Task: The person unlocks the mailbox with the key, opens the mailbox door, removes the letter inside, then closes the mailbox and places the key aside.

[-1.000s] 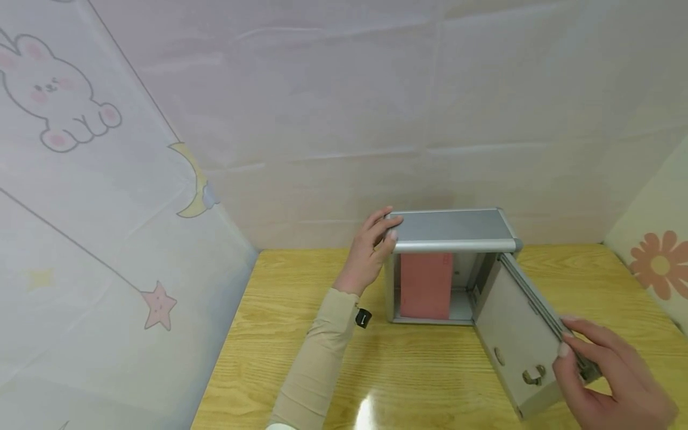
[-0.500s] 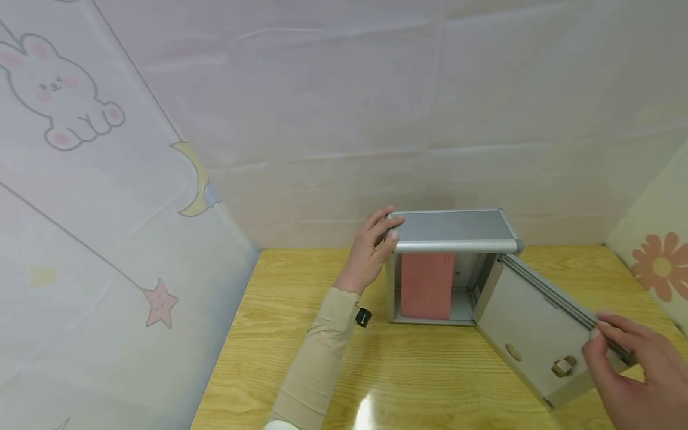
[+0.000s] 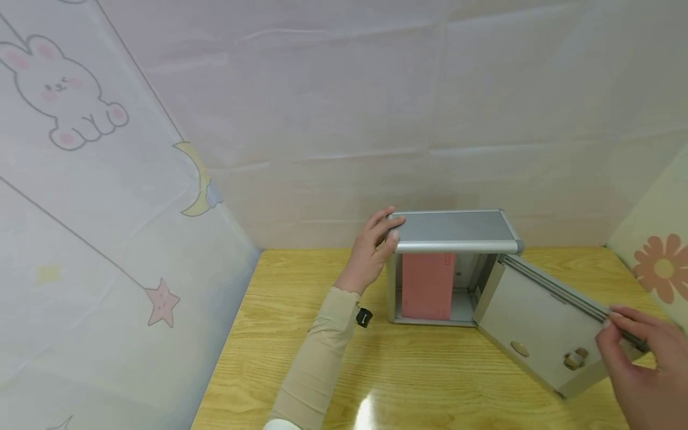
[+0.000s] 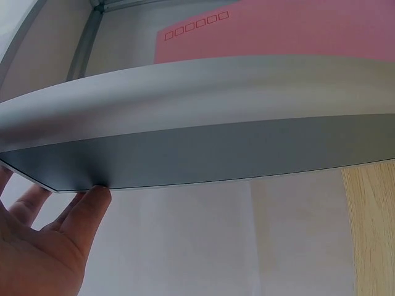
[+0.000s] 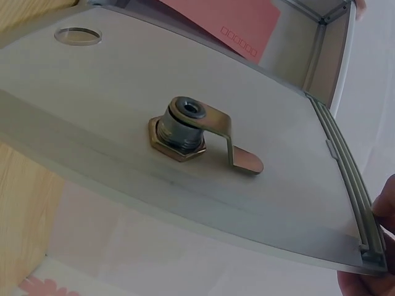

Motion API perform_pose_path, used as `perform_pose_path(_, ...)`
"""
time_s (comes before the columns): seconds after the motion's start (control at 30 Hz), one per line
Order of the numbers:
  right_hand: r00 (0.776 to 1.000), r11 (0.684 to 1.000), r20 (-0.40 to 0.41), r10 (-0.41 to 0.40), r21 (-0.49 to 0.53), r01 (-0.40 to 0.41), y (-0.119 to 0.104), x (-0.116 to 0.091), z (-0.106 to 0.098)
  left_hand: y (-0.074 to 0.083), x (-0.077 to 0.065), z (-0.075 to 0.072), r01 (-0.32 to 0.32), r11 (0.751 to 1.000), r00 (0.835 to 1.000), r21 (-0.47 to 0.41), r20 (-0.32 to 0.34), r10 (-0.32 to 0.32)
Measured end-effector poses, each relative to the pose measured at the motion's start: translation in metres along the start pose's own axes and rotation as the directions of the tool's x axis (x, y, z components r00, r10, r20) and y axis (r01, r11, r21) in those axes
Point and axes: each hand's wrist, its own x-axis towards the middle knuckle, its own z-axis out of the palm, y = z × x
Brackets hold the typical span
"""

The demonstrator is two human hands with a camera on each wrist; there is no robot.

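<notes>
A small silver-grey metal box (image 3: 457, 227) stands on the table, its hinged door (image 3: 537, 322) swung out to the right. Inside leans a pink-red envelope (image 3: 427, 286) with a row of printed squares. My left hand (image 3: 371, 248) holds the box at its top left corner, fingertips on the top. In the left wrist view its fingers (image 4: 89, 216) touch the rim of the grey top. My right hand (image 3: 653, 358) pinches the door's free edge between thumb and fingers. On the door's inner face sits a cam lock (image 5: 191, 129) with a bent metal tongue.
The wood-grain table (image 3: 301, 298) ends at a pale wall hanging (image 3: 322, 149) behind the box. Printed side hangings flank it, with a rabbit (image 3: 64, 95) at left and a flower (image 3: 661, 269) at right. A small black device (image 3: 364, 318) hangs at the left cuff.
The door has swung farther outward to the right, along with my right hand on its edge. My left hand stays on the box corner; box and envelope keep their place.
</notes>
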Motion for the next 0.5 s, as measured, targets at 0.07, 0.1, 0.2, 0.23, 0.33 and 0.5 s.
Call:
perform_pose_path(0.07, 1.0, 1.0, 0.0, 0.027, -0.014, -0.027, 0.0024, 0.0015, 0.0009, 0.0003, 0.0002, 0.0003, 0.004, 1.0, 1.0, 0.001, 0.001, -0.004)
perform_pose_path(0.1, 0.999, 0.999, 0.004, 0.035, -0.018, -0.034, 0.0034, 0.0022, 0.0011, 0.0005, 0.0003, 0.0004, 0.007, 1.0, 1.0, 0.0, 0.001, -0.007)
perform_pose_path(0.2, 0.999, 0.998, 0.004, 0.047, -0.035, -0.047, 0.0044, 0.0038, 0.0012, -0.0004, 0.0008, 0.0007, 0.008, 1.0, 1.0, 0.0, 0.004, -0.008)
perform_pose_path(0.23, 0.999, 0.998, 0.004, 0.05, -0.036, -0.05, 0.0045, 0.0038, 0.0012, -0.0002, 0.0009, 0.0006, 0.009, 1.0, 1.0, 0.001, 0.004, -0.009)
perform_pose_path(0.33, 0.998, 0.997, 0.011, 0.061, -0.057, -0.06, 0.0029, 0.0042, 0.0006, -0.0001, 0.0012, 0.0004, 0.012, 1.0, 1.0, 0.004, 0.005, -0.012)
perform_pose_path(0.5, 0.999, 0.998, 0.012, 0.033, -0.053, -0.032, 0.001, 0.005, 0.0002, -0.0002, 0.0009, -0.0006, 0.006, 1.0, 1.0, -0.001, 0.008, -0.006)
